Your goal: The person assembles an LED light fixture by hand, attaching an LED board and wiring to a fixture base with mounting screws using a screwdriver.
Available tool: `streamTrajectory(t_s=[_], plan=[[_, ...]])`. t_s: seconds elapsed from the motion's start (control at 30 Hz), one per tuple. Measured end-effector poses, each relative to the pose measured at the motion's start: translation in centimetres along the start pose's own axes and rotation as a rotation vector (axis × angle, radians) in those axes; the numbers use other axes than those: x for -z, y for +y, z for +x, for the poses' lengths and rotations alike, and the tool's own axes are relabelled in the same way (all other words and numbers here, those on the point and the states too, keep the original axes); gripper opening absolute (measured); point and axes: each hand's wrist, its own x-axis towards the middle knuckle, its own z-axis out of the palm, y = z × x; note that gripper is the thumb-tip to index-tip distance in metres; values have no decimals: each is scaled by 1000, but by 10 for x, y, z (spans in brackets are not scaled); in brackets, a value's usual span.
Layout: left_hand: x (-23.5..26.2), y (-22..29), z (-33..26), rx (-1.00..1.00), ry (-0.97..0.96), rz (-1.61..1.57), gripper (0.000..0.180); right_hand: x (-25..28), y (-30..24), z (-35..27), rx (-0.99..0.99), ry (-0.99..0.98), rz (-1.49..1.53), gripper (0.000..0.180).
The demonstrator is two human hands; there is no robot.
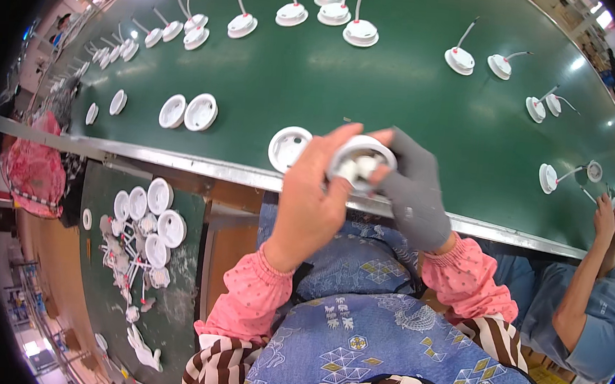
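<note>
Above the table's near edge, both hands grip one white round cup-shaped housing (384, 137), its hollow side tilted toward me. My left hand (308, 196), bare, closes around its left side, with the thumb at the lower rim. Wrapped round its right side is my right hand (416, 193) in a grey glove with bare fingertips, the thumb reaching into the hollow. Small white shapes inside, by the thumbs, are too blurred to make out. Just left of my left hand, a similar white housing (284, 149) lies hollow side up on the green table (403, 84).
White round units with upright cables (361, 33) line the far side. More open housings (202, 112) lie to the left. A lower side table (175, 311) bears housings, wired parts and a white glove (143, 349). At right, another person's hands (605, 219) handle parts.
</note>
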Motion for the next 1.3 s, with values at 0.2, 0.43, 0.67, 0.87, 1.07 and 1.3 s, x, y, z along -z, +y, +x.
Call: streamTrajectory(t_s=[0.2,0.43,0.67,0.87,1.07,1.3], plan=[[13,-7,-8,264,-133,-12,50,156,9,-10,467,708,-1323,25],[51,-43,-14,128,93,651,60,296,40,-22,251,680,-1791,37],[47,-41,-6,190,-44,721,78,226,21,-15,267,470,-1637,36],[18,-32,-8,189,88,685,81,78,-7,7,410,87,-1132,27],[134,5,-91,218,398,837,44,-30,-19,13,595,-242,-929,29],[291,-51,-172,381,423,1238,21,-153,-4,9,520,-680,-510,29]])
